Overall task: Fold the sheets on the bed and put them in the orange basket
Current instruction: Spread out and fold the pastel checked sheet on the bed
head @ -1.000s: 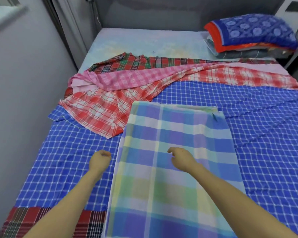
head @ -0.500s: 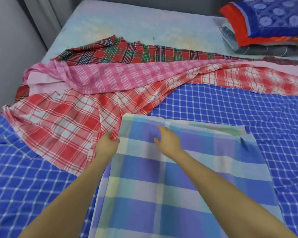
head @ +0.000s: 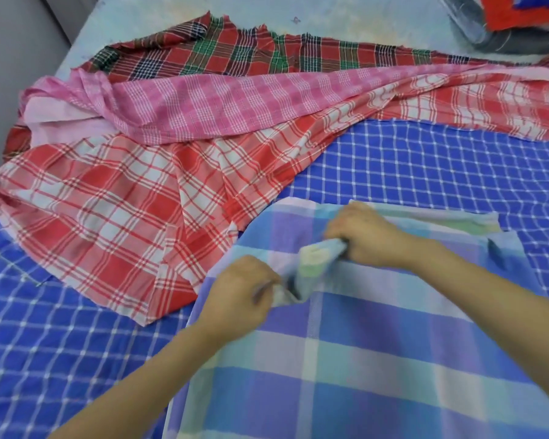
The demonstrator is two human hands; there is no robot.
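Blue checked sheet (head: 441, 172) spreads widest across your bed (head: 159, 23), under all the others. On it, nearest you, lies the pastel plaid sheet (head: 346, 359), folded flat. Past its far left corner sprawls the red-and-white checked sheet (head: 108, 223), then the pink checked sheet (head: 222, 106) and the tartan sheet (head: 235, 55), all rumpled. Your left hand (head: 241, 296) and right hand (head: 365, 239) each pinch a raised bunch of the pastel plaid sheet near its far edge.
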